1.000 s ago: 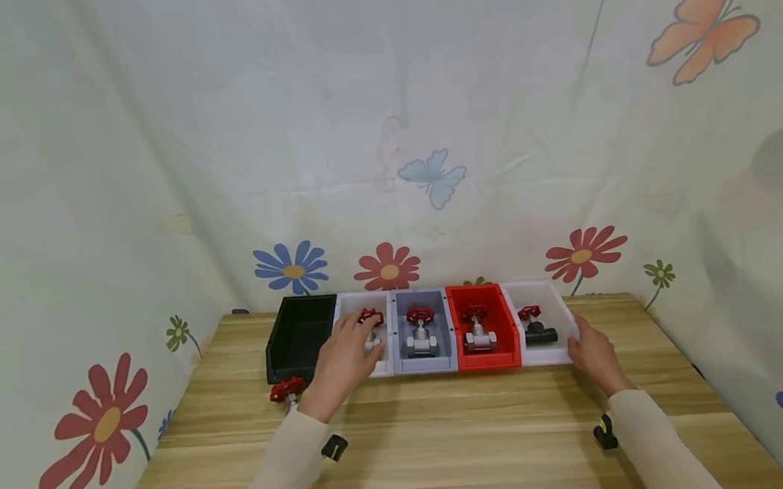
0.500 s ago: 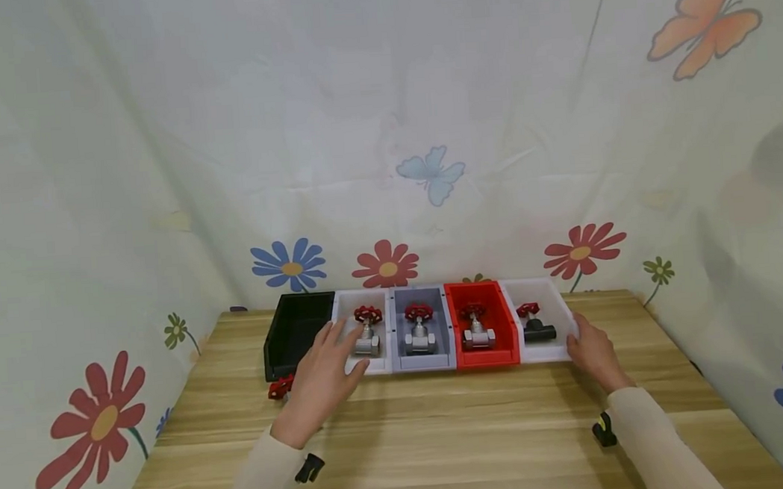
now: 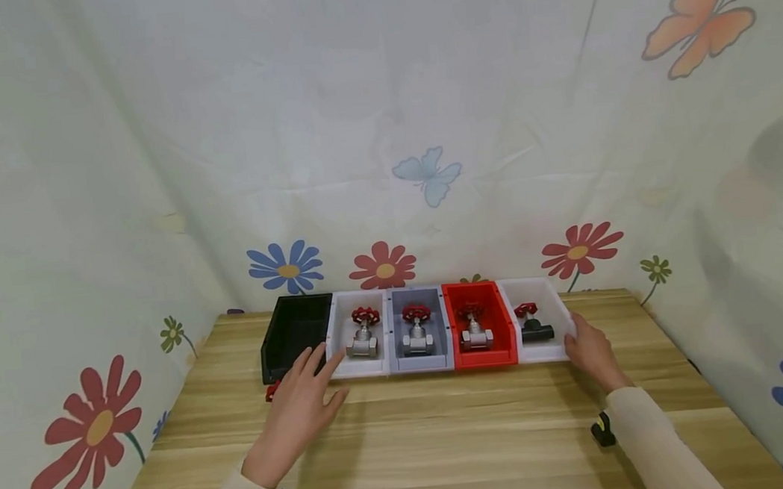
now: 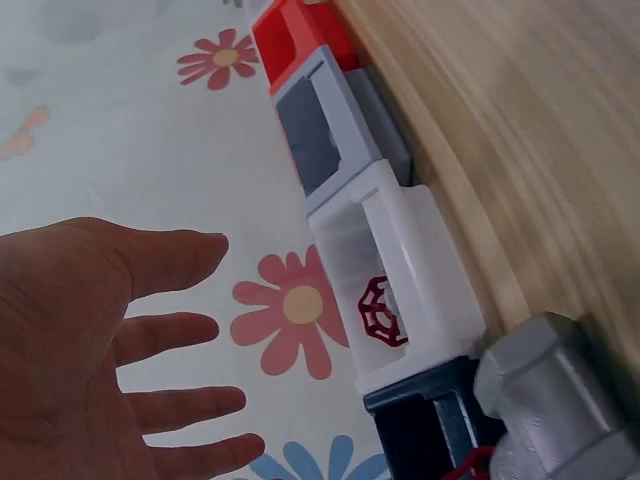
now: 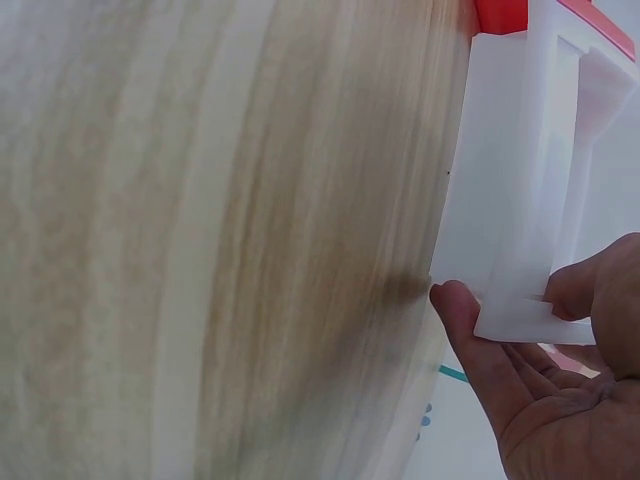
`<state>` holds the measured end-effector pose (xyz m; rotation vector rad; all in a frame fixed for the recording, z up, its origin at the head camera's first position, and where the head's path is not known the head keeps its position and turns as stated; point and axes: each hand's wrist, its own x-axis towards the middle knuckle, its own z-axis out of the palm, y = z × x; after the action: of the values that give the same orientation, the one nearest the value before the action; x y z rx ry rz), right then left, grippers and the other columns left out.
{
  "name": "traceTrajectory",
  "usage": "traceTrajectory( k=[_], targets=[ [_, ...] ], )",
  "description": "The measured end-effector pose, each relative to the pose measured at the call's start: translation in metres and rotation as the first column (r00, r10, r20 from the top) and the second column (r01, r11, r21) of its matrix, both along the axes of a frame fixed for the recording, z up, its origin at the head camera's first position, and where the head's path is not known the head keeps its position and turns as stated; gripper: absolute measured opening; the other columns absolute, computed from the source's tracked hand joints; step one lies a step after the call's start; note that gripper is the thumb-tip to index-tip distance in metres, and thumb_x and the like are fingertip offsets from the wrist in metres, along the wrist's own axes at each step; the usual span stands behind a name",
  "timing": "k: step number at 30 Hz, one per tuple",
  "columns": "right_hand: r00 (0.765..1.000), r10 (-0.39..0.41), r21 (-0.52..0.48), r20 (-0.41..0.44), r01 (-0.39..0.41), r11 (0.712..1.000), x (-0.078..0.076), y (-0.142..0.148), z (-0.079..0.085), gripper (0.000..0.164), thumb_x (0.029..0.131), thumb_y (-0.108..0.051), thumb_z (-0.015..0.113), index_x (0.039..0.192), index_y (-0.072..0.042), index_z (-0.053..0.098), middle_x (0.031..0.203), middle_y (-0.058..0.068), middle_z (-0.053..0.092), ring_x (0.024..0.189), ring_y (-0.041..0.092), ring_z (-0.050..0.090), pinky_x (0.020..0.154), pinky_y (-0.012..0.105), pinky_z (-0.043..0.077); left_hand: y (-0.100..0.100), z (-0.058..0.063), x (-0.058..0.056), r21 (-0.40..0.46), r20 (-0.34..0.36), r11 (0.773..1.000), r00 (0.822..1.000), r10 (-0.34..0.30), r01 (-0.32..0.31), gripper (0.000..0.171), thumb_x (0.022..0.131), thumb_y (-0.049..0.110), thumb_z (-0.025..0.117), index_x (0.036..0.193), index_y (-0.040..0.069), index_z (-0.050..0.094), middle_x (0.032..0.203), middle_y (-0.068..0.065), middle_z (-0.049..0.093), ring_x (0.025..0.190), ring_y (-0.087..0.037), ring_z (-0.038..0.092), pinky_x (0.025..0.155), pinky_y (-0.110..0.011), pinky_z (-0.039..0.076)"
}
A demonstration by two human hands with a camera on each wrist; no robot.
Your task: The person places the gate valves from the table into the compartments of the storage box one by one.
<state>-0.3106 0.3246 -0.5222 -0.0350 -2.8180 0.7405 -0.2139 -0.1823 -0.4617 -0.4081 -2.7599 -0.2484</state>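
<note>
My left hand (image 3: 297,415), fingers spread and holding nothing, hovers over the table in front of the black bin (image 3: 295,331). Mostly hidden behind it is a gate valve whose red handwheel (image 3: 272,390) shows at the bin's front edge. The left wrist view shows this valve's silver body (image 4: 560,400) near the black bin. My right hand (image 3: 593,352) grips the side wall of the right-hand white bin (image 3: 559,313). Thumb inside, fingers outside, it pinches that wall in the right wrist view. A valve with a dark body (image 3: 537,331) and red handwheel lies in this bin.
Between the end bins stand another white bin (image 3: 342,322), a grey bin (image 3: 422,364) and a red bin (image 3: 484,359), side by side. Each holds a silver valve with a red handwheel. A flower-printed curtain (image 3: 330,128) surrounds the wooden table (image 3: 457,435).
My left hand has drawn back from the valve in the left white bin, moving left and toward me, now over the loose valve. My right hand stays on its bin.
</note>
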Motion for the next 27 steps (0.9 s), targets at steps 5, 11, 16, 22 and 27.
traceTrajectory(
  k=[5,11,16,22,27],
  targets=[
    [1.000,0.007,-0.003,-0.007,-0.007,1.000,0.001,-0.002,0.003,0.050,0.094,-0.005,0.047,0.139,0.014,0.037,0.122,0.042,0.054,0.106,0.054,0.058,0.086,0.064,0.047,-0.010,-0.007,0.008,-0.001,-0.004,1.000,1.000,0.005,-0.005,0.057,0.084,0.038,0.076,0.135,0.017,0.061,0.144,-0.017,0.052,0.132,-0.042,0.047,0.097,-0.058,0.048],
    [1.000,0.017,0.015,-0.016,-0.017,1.000,0.001,-0.001,0.003,0.050,0.093,-0.004,0.048,0.138,0.016,0.038,0.119,0.044,0.055,0.104,0.057,0.057,0.085,0.065,0.046,-0.020,-0.017,0.017,-0.023,0.026,1.000,0.999,0.022,-0.021,0.055,0.084,0.037,0.076,0.132,0.015,0.062,0.141,-0.018,0.055,0.128,-0.043,0.050,0.095,-0.060,0.048],
    [1.000,0.016,0.023,-0.002,-0.015,1.000,0.000,0.000,0.000,0.050,0.094,-0.005,0.048,0.139,0.015,0.037,0.120,0.044,0.054,0.105,0.057,0.057,0.086,0.065,0.046,-0.028,-0.027,0.024,-0.024,0.007,1.000,1.000,0.011,-0.011,0.052,0.083,0.033,0.077,0.129,0.014,0.064,0.136,-0.020,0.058,0.123,-0.043,0.055,0.090,-0.060,0.050],
    [1.000,0.015,0.024,0.003,-0.015,1.000,-0.001,0.000,0.000,0.051,0.094,-0.005,0.048,0.139,0.016,0.036,0.120,0.044,0.054,0.105,0.057,0.057,0.086,0.065,0.046,-0.036,-0.039,0.027,-0.012,-0.065,1.000,0.998,0.006,-0.007,0.048,0.080,0.027,0.079,0.124,0.014,0.066,0.127,-0.019,0.062,0.113,-0.040,0.059,0.086,-0.056,0.052],
    [1.000,0.011,0.020,0.009,-0.011,1.000,-0.001,-0.001,0.001,0.051,0.094,-0.006,0.048,0.140,0.015,0.036,0.121,0.044,0.054,0.106,0.057,0.057,0.086,0.064,0.046,-0.039,-0.045,0.027,-0.008,-0.030,0.999,0.999,0.034,-0.034,0.049,0.080,0.030,0.079,0.125,0.015,0.066,0.124,-0.016,0.061,0.111,-0.038,0.057,0.081,-0.055,0.053]
  ],
)
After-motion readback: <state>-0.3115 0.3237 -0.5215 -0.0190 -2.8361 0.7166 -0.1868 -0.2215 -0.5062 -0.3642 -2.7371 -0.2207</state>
